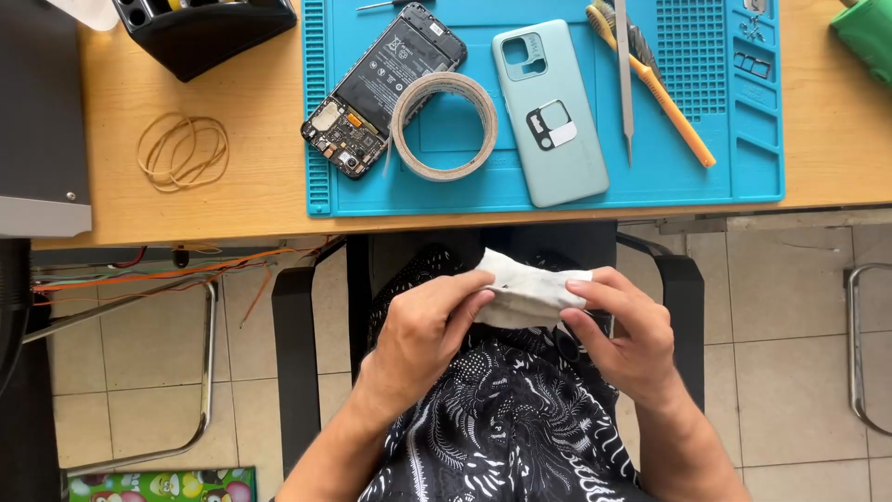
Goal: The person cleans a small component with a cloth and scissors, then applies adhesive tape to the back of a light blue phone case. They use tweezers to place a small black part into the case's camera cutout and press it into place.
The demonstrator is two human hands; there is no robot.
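Note:
Over my lap, below the desk edge, both hands hold a white crumpled cloth (525, 290). My left hand (423, 335) pinches its left side and my right hand (618, 330) grips its right end; something dark seems wrapped inside, mostly hidden. On the blue work mat (557, 186) above lie an opened phone body (381, 88) with its battery showing, a roll of tape (444, 125) leaning on it, and a pale green phone back cover (550, 112).
Metal tweezers (624, 79) and an orange-handled brush (655, 84) rest on the mat's right half. Rubber bands (183, 151) lie on the wooden desk (232, 200). A black organiser (200, 33) stands at the back left, a green object (866, 33) at far right.

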